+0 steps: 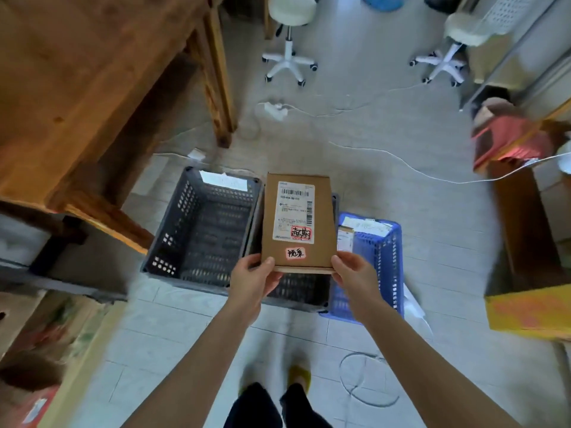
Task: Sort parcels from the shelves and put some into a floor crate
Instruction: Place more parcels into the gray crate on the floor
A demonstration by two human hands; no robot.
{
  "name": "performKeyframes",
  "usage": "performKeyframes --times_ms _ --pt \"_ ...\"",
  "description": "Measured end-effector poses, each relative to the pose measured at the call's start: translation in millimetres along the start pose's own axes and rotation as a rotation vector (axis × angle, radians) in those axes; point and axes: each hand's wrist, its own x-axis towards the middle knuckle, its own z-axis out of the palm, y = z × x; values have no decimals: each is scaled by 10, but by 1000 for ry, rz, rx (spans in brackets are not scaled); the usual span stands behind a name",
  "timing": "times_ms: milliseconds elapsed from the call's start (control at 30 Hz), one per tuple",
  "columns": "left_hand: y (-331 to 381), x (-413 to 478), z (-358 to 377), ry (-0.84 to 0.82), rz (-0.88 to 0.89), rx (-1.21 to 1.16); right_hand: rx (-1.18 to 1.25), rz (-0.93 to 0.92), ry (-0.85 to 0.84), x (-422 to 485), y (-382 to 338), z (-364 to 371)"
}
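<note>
Dark trouser legs and a yellow slipper were caught at the bottom centre, with two bare forearms stretched up from there. Mid-frame, a flat brown parcel was held label-up, pinched at its near corners by the left hand and the right hand, thumbs on top. It was hung over the dark grey crates on the floor, right beside a blue crate with parcels in it. Two white stools were parked along the top.
</note>
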Motion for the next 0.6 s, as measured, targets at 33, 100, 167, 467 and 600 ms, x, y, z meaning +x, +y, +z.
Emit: performKeyframes --times_ms 33,100,167,467,600 --pt "-18 159 76 16 -31 -2 27 35 12 152 9 -10" --pt "-47 483 211 40 -84 5 104 153 25 459 42 -10" --pt "-75 793 327 40 -127 3 184 311 17 752 105 1" --pt "-774 2539 710 20 -361 44 490 634 187 2450 1117 253" --pt "-1443 3528 766 73 -425 75 571 705 277 3303 1756 493"
